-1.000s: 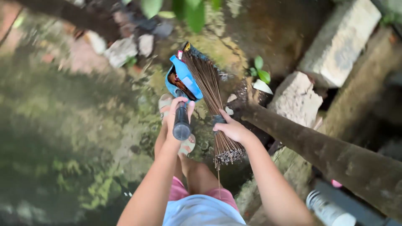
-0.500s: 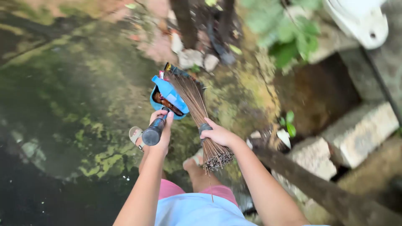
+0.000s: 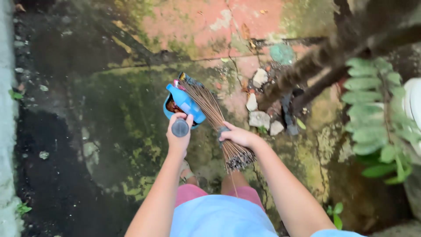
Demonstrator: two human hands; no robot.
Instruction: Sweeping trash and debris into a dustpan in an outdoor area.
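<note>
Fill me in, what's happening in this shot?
A person stands on mossy, wet concrete ground. The left hand grips the black handle of a blue plastic dustpan holding brown debris. The right hand grips a bundled brown stick broom, its bristles resting against the dustpan. Grey stones lie beside it.

Plastic, dry sticks and mossy concrete under your hands.
Your blue dustpan point(image 3: 186, 104) looks like smooth, glossy plastic, its black handle point(image 3: 180, 127) matt; the stick broom point(image 3: 215, 117) is stiff, dry ribs; the concrete ground point(image 3: 105, 109) is rough and moss-stained.
</note>
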